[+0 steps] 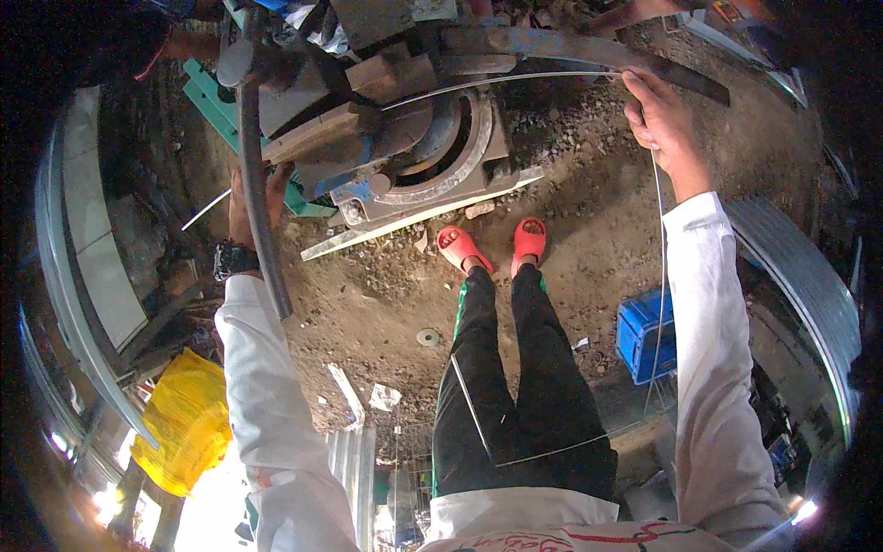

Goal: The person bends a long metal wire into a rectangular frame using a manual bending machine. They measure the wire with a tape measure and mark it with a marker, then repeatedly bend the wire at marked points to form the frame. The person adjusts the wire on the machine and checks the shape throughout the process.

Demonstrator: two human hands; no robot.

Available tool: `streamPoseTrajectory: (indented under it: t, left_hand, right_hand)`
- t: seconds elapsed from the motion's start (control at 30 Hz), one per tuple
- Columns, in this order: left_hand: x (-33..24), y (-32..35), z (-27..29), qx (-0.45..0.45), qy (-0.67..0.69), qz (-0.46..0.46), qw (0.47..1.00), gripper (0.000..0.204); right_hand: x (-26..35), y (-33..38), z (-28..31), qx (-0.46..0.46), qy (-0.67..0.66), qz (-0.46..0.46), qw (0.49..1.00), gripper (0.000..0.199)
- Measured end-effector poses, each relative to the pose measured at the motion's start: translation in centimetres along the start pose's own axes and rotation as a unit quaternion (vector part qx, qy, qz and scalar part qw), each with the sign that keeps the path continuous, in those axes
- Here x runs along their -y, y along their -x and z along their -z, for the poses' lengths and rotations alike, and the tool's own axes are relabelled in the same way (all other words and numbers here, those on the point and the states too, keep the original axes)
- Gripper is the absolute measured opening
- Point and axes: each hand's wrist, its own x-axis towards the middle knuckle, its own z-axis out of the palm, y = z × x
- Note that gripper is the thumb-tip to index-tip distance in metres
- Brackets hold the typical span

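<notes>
My right hand (pixel 667 129), far right, is closed with thumb and fingers pinching a thin pale wire (pixel 515 80). From there the wire reaches left to a dusty metal machine (pixel 487 166) with a round ring base. Another thin length hangs down beside my right sleeve and crosses near my legs. My left hand (pixel 241 207) is at the machine's left side, next to a worn brownish block (pixel 322 132). A curved metal bar (pixel 250 175) passes in front of that hand and hides much of its fingers. A short pale rod (pixel 205 210) sticks out left of it.
A long pale strip (pixel 423 213) lies along the machine's near edge. A blue crate (pixel 646 336) stands right of my legs, a yellow plastic sack (pixel 189 423) lower left. Corrugated metal sheet (pixel 800 285) leans at right. Another person's arm (pixel 189 46) shows at upper left.
</notes>
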Motion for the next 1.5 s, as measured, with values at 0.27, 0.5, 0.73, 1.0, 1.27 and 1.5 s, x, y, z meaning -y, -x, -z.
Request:
streamPoseTrajectory:
  t: [0.27, 0.5, 0.73, 1.0, 1.27, 1.5]
  left_hand:
    - [-5.9, -0.1, 0.9, 0.003, 0.016, 0.053, 0.998, 0.04]
    - [-6.7, 0.9, 2.4, -0.045, 0.093, -0.014, 0.994, 0.031]
    - [-19.6, 7.1, 6.2, -0.032, 0.426, 0.185, 0.885, 0.045]
    - [-21.1, 9.7, 8.3, -0.011, 0.3, 0.241, 0.923, 0.047]
    - [-9.8, 0.0, 13.8, -0.127, -0.175, -0.106, 0.97, 0.04]
    - [-7.3, -8.5, 12.5, -0.102, 0.389, 0.129, 0.906, 0.033]
  right_hand:
    - [-0.5, -0.4, 0.1, 0.009, 0.007, 0.015, 1.0, 0.031]
    - [-0.8, -0.7, -0.5, 0.019, 0.016, 0.022, 0.999, 0.033]
    - [-1.3, -1.4, 0.4, 0.014, 0.014, 0.03, 0.999, 0.029]
    - [-0.6, -1.0, -0.2, 0.024, 0.02, 0.024, 0.999, 0.025]
    - [-0.3, -0.9, -0.4, 0.025, 0.014, 0.034, 0.999, 0.03]
    - [-0.4, -0.6, -0.1, 0.009, 0.025, 0.019, 0.999, 0.034]
